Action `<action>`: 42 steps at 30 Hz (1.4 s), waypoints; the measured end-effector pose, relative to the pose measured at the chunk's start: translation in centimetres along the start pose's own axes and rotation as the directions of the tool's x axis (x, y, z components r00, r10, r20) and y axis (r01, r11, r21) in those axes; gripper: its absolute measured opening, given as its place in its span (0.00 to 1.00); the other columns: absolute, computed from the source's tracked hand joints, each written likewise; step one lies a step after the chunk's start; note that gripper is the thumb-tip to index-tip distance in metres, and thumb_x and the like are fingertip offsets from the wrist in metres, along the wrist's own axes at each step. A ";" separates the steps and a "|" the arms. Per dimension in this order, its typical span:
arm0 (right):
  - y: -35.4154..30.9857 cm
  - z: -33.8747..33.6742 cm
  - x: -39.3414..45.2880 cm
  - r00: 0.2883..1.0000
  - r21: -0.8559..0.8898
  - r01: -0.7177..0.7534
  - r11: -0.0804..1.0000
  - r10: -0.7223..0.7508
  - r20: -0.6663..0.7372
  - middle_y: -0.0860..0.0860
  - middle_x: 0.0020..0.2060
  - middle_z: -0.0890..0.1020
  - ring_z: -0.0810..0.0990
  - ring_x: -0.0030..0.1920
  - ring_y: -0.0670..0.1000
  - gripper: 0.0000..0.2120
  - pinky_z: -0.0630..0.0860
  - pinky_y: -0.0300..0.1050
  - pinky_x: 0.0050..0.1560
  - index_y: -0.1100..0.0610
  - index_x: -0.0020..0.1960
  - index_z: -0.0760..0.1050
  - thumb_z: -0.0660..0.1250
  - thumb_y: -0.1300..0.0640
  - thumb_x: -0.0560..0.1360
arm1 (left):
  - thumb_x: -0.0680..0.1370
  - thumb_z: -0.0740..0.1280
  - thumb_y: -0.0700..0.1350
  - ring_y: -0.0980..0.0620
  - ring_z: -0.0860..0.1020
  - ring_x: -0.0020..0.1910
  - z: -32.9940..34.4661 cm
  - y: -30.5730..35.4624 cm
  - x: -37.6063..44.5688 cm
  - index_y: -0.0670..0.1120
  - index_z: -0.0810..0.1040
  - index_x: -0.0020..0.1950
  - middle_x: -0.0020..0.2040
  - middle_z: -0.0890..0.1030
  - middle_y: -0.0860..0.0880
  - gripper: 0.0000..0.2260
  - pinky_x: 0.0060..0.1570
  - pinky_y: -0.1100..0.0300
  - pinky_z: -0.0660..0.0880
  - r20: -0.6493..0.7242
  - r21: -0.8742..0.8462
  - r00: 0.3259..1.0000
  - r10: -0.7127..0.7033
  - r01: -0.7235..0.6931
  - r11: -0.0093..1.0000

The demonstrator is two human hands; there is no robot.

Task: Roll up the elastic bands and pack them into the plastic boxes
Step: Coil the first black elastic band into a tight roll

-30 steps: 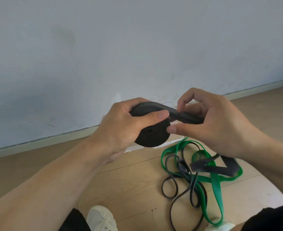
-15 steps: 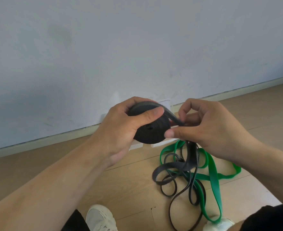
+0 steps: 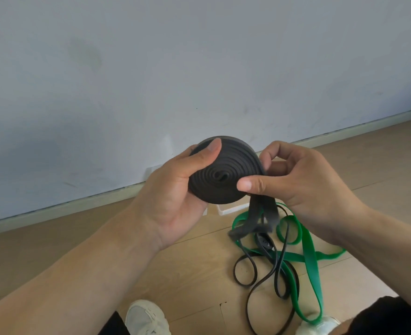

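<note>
A: What is counted in the head view?

B: Two hands are seen, and three bands: one dark grey band being rolled, one green band (image 3: 308, 256) and one thin black band (image 3: 267, 274). Two white shoes are seen at the bottom edge, the left shoe (image 3: 146, 317) and the right shoe (image 3: 316, 326). A white plastic edge (image 3: 231, 210) is glimpsed under the roll; whether it belongs to a box cannot be told.

A: How is the rolled band held?

B: The grey roll (image 3: 223, 174) is gripped by the left hand (image 3: 173, 189), with the thumb laid over its upper rim and the other fingers hidden behind it. The fingers of the right hand (image 3: 303, 180) are curled, and the thumb is pressed against the right edge of the roll, where the loose tail (image 3: 260, 216) leaves it. The tail is pinched between thumb and fingers, as far as can be seen.

A: Where is the roll, and how does it look?

B: It is held up in the air in front of the wall (image 3: 199, 68), above the wooden floor (image 3: 187, 267). Its flat face is turned toward the camera, and a tight spiral of many turns is shown around a small folded centre. The tail hangs down blurred and ends in a loop above the floor.

A: And the other bands?

B: They are left tangled together on the floor beneath the right hand, with the black band lying across the green one.
</note>
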State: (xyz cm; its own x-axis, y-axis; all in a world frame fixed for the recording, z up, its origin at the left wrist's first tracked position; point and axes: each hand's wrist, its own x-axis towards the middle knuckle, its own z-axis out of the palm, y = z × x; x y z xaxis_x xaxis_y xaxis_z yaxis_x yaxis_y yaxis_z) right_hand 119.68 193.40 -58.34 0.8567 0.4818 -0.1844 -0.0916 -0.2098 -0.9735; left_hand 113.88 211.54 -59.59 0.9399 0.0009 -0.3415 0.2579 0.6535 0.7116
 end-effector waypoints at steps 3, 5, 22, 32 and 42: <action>0.2 0.6 -0.3 1.000 -0.005 -0.018 1.000 0.018 -0.013 0.71 0.40 0.81 0.77 0.37 0.59 0.26 0.74 0.55 0.39 0.58 0.39 0.71 0.82 0.47 0.55 | 0.75 0.71 0.48 0.42 0.83 0.55 -0.1 -0.7 -0.1 0.37 0.82 0.58 0.55 0.83 0.37 0.18 0.58 0.51 0.82 -0.015 -0.094 1.000 0.009 -0.011 0.996; 0.2 0.6 -0.3 1.000 -0.036 -0.001 0.999 0.000 -0.025 0.71 0.38 0.81 0.77 0.33 0.58 0.25 0.75 0.52 0.36 0.57 0.38 0.71 0.83 0.48 0.55 | 0.76 0.69 0.48 0.42 0.83 0.55 -0.2 -1.2 -0.1 0.37 0.82 0.58 0.56 0.83 0.37 0.17 0.59 0.49 0.81 -0.026 -0.111 1.000 -0.004 0.002 0.994; -1.1 -1.6 0.3 0.991 -0.562 0.133 0.817 -0.096 0.095 0.46 0.35 0.85 0.75 0.27 0.42 0.24 0.70 0.35 0.30 0.49 0.38 0.71 0.85 0.47 0.57 | 0.64 0.78 0.47 0.48 0.88 0.47 -0.3 -0.5 0.1 0.47 0.87 0.53 0.45 0.89 0.46 0.18 0.48 0.58 0.83 0.009 0.708 0.998 0.061 -0.049 0.704; -1.0 -2.1 0.9 0.984 -0.533 0.177 0.827 -0.137 0.115 0.49 0.39 0.83 0.83 0.36 0.49 0.27 0.79 0.49 0.36 0.50 0.40 0.71 0.84 0.42 0.54 | 0.59 0.79 0.44 0.43 0.87 0.48 -0.1 0.0 0.2 0.40 0.87 0.50 0.48 0.88 0.42 0.21 0.50 0.50 0.84 -0.089 0.580 0.996 0.031 0.027 0.814; -0.9 -2.7 1.1 0.982 -0.391 0.169 0.905 -0.121 0.145 0.48 0.34 0.87 0.85 0.33 0.47 0.23 0.82 0.47 0.36 0.51 0.41 0.80 0.82 0.42 0.52 | 0.60 0.78 0.38 0.41 0.86 0.49 0.1 -0.5 0.0 0.35 0.85 0.49 0.51 0.87 0.37 0.19 0.51 0.45 0.84 -0.099 0.393 0.991 -0.086 0.118 0.912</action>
State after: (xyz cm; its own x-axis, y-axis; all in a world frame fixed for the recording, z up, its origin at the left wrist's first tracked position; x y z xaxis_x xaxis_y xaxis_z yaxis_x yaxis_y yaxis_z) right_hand 122.03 191.84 -57.28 0.7786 0.6220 -0.0830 0.2606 -0.4409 -0.8589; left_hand 113.76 211.13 -59.91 0.8874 0.0199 -0.4605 0.4344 0.2982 0.8499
